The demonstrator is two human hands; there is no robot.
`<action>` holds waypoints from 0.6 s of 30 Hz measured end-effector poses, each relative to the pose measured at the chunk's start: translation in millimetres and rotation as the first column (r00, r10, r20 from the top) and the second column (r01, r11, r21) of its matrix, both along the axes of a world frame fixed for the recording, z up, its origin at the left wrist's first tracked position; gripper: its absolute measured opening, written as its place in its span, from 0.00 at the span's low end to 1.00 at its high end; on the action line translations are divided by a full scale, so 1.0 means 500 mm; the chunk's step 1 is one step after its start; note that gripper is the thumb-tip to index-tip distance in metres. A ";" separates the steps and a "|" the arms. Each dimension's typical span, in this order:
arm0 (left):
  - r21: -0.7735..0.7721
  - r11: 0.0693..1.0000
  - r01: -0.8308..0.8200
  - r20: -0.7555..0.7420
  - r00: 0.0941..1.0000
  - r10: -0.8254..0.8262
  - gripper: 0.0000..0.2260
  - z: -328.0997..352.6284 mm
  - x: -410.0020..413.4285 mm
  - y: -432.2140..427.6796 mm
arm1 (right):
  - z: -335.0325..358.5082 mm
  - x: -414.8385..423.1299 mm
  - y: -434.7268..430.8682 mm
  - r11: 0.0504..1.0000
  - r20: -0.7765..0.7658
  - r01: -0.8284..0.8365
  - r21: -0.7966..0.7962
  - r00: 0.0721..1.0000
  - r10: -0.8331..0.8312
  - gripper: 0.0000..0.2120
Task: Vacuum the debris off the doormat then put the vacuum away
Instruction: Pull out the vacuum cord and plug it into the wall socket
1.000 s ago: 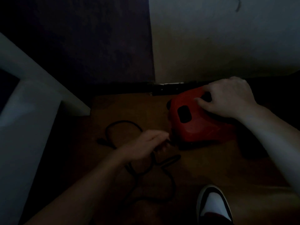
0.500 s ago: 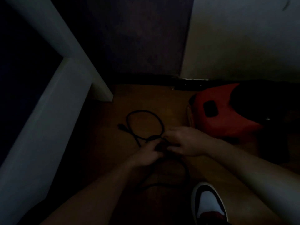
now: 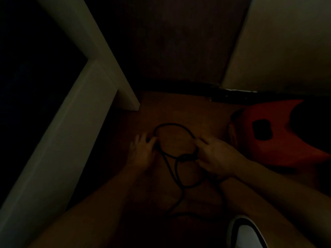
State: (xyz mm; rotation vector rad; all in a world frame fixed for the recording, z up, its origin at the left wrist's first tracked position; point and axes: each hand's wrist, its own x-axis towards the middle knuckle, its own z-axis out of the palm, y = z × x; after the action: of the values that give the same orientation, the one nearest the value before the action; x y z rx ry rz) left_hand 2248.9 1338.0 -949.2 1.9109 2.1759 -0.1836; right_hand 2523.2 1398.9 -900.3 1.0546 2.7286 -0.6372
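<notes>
A: Task's own item?
B: Vacuum point(image 3: 279, 138), red body, set on the wooden floor point(image 3: 179, 108) at far right, close under the pale wall point(image 3: 286, 42). Untouched by either grip. Doormat: none made out in this gloom.
A: Cord?
B: Cord point(image 3: 172, 124), black, loose on the floor in one open loop left of the vacuum, tails trailing back toward the shoe point(image 3: 247, 233).
A: Grips?
B: Right grip point(image 3: 216, 154): fingers pinched on the cord at a dark lump, possibly the plug, on the loop's near-right side. Left grip point(image 3: 142, 151): fingertips at the loop's left side; holding or merely touching, cannot tell, too dark.
A: Step in hand?
B: Judged: putting away, gathering the cord into coils. Vacuuming presumably done, though unverifiable here.
A: Next move?
B: Probably drawing the loop together and laying further turns from the trailing length, plug end kept free.
A: Edges, room?
B: White frame point(image 3: 75, 122) at left, foot near the loop's far-left side; dark panel point(image 3: 179, 42) ahead; shoe at bottom right, near the trailing cord. Open floor between frame and vacuum: enough for a coil, little for wide sweeps. Possible snag at the shoe.
</notes>
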 end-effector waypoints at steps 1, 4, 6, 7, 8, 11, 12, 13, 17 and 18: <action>-0.050 0.998 0.024 -0.041 0.999 -0.026 0.24 -0.004 -0.008 0.011 | -0.001 0.000 0.002 1.000 -0.020 0.003 0.000 1.000 -0.003 0.34; -0.100 0.994 0.043 -0.046 0.998 -0.048 0.26 -0.018 -0.021 0.028 | -0.001 0.006 0.006 1.000 -0.037 0.010 -0.022 0.999 -0.010 0.35; -0.094 0.995 0.027 0.053 0.998 -0.022 0.26 -0.030 -0.030 0.035 | -0.003 0.012 0.006 0.999 -0.050 0.013 -0.037 0.999 -0.015 0.36; -0.093 0.995 0.022 0.106 0.994 -0.012 0.25 -0.032 -0.032 0.037 | -0.002 0.015 0.005 0.999 -0.069 0.018 -0.044 0.997 -0.021 0.35; -0.094 0.995 0.020 0.147 0.989 -0.006 0.25 -0.032 -0.033 0.038 | 0.000 0.019 0.005 0.998 -0.091 0.026 -0.052 0.995 -0.031 0.35; -0.054 0.997 0.054 0.250 0.968 -0.039 0.21 -0.023 -0.034 0.038 | 0.007 0.028 0.001 0.991 -0.169 0.069 -0.113 0.982 -0.088 0.34; -0.044 0.997 0.055 0.315 0.948 -0.039 0.19 -0.014 -0.034 0.037 | 0.012 0.029 0.000 0.984 -0.209 0.095 -0.152 0.970 -0.126 0.34; -0.053 0.998 0.044 0.391 0.920 -0.020 0.16 -0.001 -0.034 0.037 | 0.015 0.030 -0.001 0.971 -0.243 0.128 -0.203 0.954 -0.176 0.33; -0.047 0.998 -0.033 0.590 0.806 0.054 0.17 0.067 -0.028 0.061 | 0.024 0.030 0.002 0.932 -0.323 0.194 -0.307 0.900 -0.294 0.32; -0.019 0.998 -0.067 0.628 0.776 0.064 0.18 0.090 -0.021 0.070 | 0.026 0.030 0.003 0.931 -0.338 0.192 -0.311 0.893 -0.297 0.32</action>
State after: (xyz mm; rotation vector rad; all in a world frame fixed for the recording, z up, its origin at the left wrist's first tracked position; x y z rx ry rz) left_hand 2238.2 1372.9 -904.2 1.5746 1.7632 0.4237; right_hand 2538.1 1400.5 -887.1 1.3374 2.7117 -1.3465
